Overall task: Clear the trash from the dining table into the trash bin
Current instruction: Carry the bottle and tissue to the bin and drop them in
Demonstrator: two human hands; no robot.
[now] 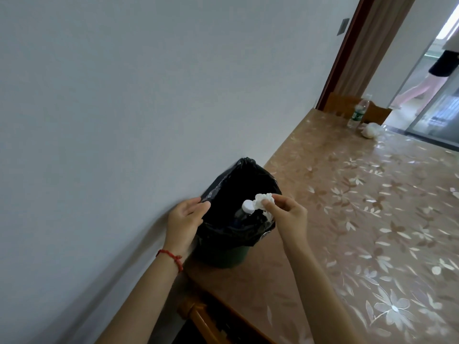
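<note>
The inside of the trash bin (224, 254) is largely lost in the black liner bag (238, 184); only a white-capped bottle (248, 207) is made out within, just left of the right hand (288, 214). The bin's green base is partly screened by the left hand (183, 219) and wrist. A crumpled white tissue (264, 201) is pinched in the right hand's fingertips over the bin mouth. The liner's edge is gripped by the left hand. The bin stands on the table (372, 219) against the wall. Well beyond the right hand, a plastic water bottle (357, 112) and a white wad (371, 130) are seen, blurred. A wooden chair (198, 316) is cut off below.
</note>
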